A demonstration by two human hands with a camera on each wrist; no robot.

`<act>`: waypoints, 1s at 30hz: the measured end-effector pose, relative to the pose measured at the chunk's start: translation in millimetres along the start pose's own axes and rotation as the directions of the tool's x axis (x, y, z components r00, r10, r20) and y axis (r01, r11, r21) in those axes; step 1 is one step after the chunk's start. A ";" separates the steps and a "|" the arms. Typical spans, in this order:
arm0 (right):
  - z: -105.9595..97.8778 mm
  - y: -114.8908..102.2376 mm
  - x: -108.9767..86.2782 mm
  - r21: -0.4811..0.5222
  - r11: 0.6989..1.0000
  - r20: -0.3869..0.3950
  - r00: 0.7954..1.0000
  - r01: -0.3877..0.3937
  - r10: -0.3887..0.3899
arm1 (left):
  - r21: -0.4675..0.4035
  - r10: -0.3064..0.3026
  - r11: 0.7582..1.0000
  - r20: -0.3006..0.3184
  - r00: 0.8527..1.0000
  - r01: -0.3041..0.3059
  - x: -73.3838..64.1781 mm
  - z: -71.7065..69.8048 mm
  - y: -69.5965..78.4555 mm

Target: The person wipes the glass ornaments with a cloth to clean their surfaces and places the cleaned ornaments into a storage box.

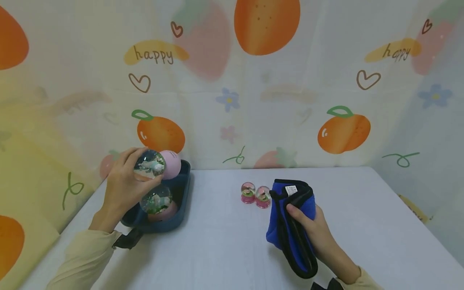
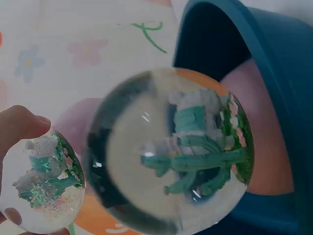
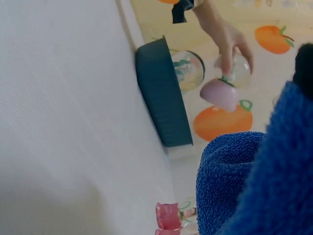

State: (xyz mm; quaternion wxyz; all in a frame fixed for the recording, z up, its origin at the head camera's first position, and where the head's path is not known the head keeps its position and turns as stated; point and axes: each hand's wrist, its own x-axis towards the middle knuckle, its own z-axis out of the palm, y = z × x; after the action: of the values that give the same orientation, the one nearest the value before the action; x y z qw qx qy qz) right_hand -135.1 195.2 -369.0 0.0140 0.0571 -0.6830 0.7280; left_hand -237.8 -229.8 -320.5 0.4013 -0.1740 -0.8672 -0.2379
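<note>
Over the far left of the table, my left hand (image 1: 123,185) grips a snow globe (image 1: 149,164) by its clear dome, thumb and fingers on either side. Its pink base (image 3: 220,94) tips away from the palm. Directly below, a second snow globe (image 2: 171,156) with a cactus and a white animal figure inside sits in a dark teal basin (image 1: 185,177). The dome stands above the basin's rim. My right hand (image 1: 324,237) holds a folded blue towel-like cloth (image 1: 272,229) with black edging and a white tag, thumb pressed on its near face.
Two small globes with pink bases (image 1: 248,197) stand side by side mid-table, just left of the cloth. A white cover (image 1: 224,249) lies over the table. Behind it hangs a fruit-printed curtain (image 1: 203,104).
</note>
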 end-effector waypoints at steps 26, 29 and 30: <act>-0.7 1.0 -0.5 0.027 1.000 0.017 1.000 0.003 -0.004 | 0.065 -0.272 0.960 0.429 0.861 0.272 12.6 24.9 -22.8; -1.2 0.8 -0.3 0.026 1.000 0.019 1.000 0.008 -0.009 | 0.091 -0.277 0.960 0.456 0.846 0.265 13.7 26.6 -22.6; -1.4 0.8 -0.3 0.024 1.000 0.020 1.000 0.010 -0.011 | 0.098 -0.276 0.960 0.465 0.841 0.261 14.4 27.4 -22.6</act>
State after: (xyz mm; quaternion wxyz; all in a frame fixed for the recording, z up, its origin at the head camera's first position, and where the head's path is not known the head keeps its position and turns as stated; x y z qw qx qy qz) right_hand -135.0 196.6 -369.9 0.0105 0.0681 -0.6742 0.7354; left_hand -274.6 -231.7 -330.9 0.1424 -0.0975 -0.9581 -0.2286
